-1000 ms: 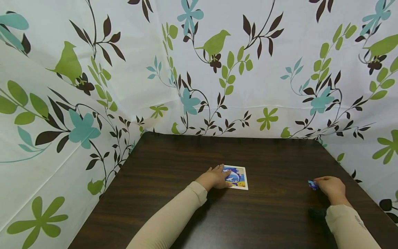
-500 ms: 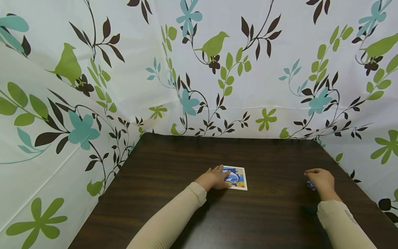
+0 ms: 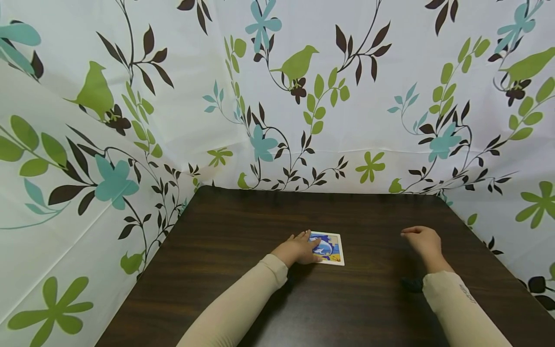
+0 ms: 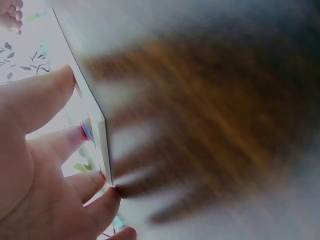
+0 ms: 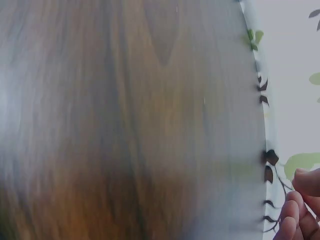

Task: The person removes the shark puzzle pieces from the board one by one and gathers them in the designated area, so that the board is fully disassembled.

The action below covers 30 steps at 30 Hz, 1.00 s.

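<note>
A white-framed picture puzzle (image 3: 334,248) with a blue sea-animal design lies flat on the table, slightly right of centre. My left hand (image 3: 297,249) rests on its left side, fingers spread, and the left wrist view shows the thumb and fingertips (image 4: 95,180) at the edge of the board (image 4: 102,135). Over the table to the right, my right hand (image 3: 425,245) is apart from the puzzle, thumb and fingertips drawn together. In the right wrist view that hand (image 5: 302,205) is cut off by the frame edge; I cannot tell whether a small piece is inside it.
A dark wood table (image 3: 368,303) spreads under both hands. Behind it and along its sides hangs a white curtain (image 3: 373,120) patterned with green birds, leaves and blue flowers.
My right hand has moved left, toward the puzzle. The small blue puzzle piece seen at its fingers, then beneath the hand, is out of sight. My left hand stays put.
</note>
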Tool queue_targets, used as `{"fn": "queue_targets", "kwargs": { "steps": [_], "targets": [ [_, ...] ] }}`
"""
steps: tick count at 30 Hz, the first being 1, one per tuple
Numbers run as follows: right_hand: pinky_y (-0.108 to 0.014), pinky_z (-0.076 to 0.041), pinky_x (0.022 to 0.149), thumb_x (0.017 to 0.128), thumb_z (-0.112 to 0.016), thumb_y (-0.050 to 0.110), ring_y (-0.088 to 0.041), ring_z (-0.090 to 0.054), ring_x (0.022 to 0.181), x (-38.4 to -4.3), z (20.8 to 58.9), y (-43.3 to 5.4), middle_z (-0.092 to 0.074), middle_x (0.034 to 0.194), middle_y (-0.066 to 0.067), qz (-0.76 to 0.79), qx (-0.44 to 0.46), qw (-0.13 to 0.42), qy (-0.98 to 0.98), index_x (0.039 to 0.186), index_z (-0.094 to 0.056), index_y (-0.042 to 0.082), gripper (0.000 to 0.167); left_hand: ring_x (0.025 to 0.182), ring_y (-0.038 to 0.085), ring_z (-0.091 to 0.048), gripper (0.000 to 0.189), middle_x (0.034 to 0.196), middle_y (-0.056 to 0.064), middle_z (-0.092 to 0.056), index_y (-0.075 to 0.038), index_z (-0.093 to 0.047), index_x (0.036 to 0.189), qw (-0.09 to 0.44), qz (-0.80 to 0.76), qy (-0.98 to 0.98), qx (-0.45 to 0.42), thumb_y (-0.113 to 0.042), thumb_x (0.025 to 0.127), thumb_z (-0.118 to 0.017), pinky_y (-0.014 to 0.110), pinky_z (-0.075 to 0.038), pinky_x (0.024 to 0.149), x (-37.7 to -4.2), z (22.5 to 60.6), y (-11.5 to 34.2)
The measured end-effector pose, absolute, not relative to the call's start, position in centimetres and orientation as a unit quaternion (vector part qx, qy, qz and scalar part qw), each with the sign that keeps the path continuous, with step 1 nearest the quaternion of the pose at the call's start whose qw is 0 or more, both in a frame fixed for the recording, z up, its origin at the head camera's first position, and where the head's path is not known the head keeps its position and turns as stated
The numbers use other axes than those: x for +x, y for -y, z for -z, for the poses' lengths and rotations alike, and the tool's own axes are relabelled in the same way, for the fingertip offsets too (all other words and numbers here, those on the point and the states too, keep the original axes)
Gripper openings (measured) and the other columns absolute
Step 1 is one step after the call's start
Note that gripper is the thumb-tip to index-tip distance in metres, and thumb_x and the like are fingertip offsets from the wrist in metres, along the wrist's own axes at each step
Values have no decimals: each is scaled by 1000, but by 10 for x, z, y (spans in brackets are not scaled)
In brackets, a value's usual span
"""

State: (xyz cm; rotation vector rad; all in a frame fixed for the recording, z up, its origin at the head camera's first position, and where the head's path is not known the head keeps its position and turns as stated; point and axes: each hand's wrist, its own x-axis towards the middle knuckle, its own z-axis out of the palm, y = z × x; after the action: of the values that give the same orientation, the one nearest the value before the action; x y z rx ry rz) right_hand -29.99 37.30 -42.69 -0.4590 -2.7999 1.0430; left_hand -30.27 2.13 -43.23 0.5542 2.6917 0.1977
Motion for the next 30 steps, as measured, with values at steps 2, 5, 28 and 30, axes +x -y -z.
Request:
{"fn": "queue_targets", "kwargs": {
  "steps": [2,5,28,30],
  "targets": [
    [-60,-45,94,97,-58,24,-53,-49,119,-301,426,-367,-52,134,-35,-350,-146,57,924,118,-66,-7,39,155,23,-13,69,168,4,-13,-35,-27,157,191,-70,-959,197,-56,97,-53,46,-13,126,-303,432,-21],
    [-59,-46,93,97,-58,24,-52,-49,119,-303,425,-358,-53,134,-35,-354,-132,53,924,119,-66,-7,39,155,23,-13,69,168,4,-13,-36,-27,157,192,-73,-959,196,-56,97,-53,46,-13,126,-303,433,-21],
    [-57,-47,93,96,-60,22,-50,-52,118,-321,431,-307,-56,132,-32,-368,-92,35,924,116,-69,-4,34,155,22,-12,68,168,3,-12,-35,-26,157,193,-79,-957,201,-55,97,-53,45,-11,126,-303,435,-20],
    [-56,-47,93,96,-60,22,-48,-52,117,-321,432,-302,-56,132,-32,-373,-93,33,923,116,-69,-4,33,155,22,-11,69,168,4,-11,-35,-26,157,194,-82,-957,202,-55,97,-53,46,-11,126,-302,435,-20]
  ]
}}
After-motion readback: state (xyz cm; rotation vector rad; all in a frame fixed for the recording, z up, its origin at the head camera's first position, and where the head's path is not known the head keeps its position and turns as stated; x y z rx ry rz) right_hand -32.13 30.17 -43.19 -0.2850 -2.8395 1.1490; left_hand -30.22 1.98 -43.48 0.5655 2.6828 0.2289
